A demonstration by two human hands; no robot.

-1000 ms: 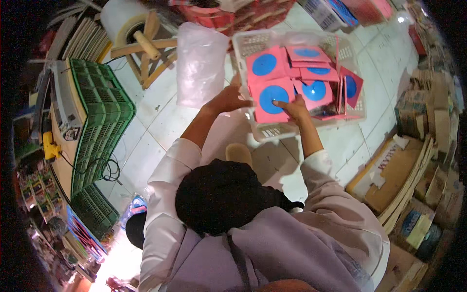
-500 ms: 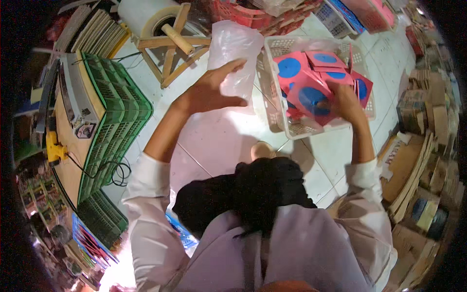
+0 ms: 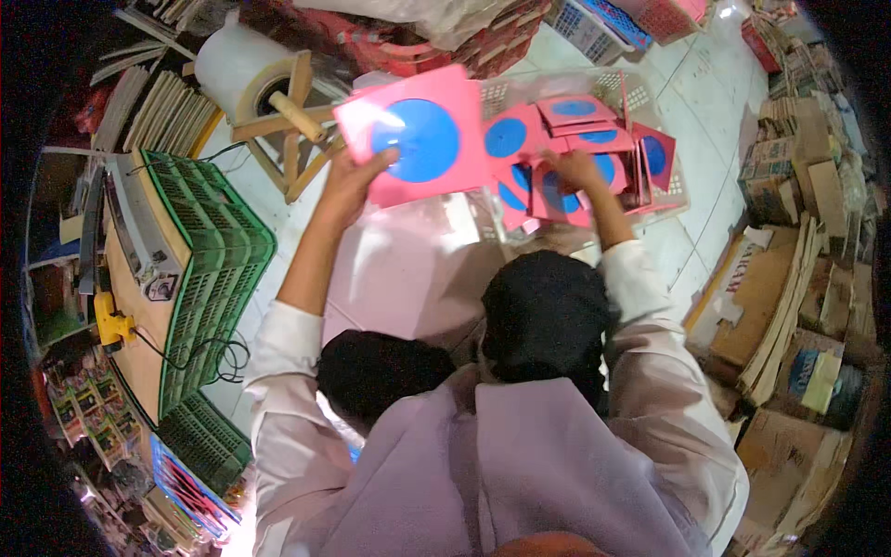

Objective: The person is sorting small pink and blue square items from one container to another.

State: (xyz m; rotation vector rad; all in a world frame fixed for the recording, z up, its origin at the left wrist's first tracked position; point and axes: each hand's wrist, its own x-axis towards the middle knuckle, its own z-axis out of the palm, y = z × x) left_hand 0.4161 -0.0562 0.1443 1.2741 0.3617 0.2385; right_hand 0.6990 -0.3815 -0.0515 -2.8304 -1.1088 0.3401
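Head view, and the left hand is up with a pink square piece, thumb clamped across its face at the lower corner, right by the big blue circle! A second pink edge peeks out along the top, so there may be more than one layer; can't tell how many. It's held left of the pale plastic basket, up off the floor tiles.

Over on the right, the right hand is down among the pink cards heaped in that basket, blue circles showing all round it; whether its fingers have closed on one, you can't tell. The hands are well apart. Glare on the circles hides any fine print.

Now the lettering: big dark printed capitals run along the edge of a flattened cardboard box at the right, set sideways. Below it, a carton carries pale letters on a blue patch, and the stacked boxes above show blurred print, too small to read.
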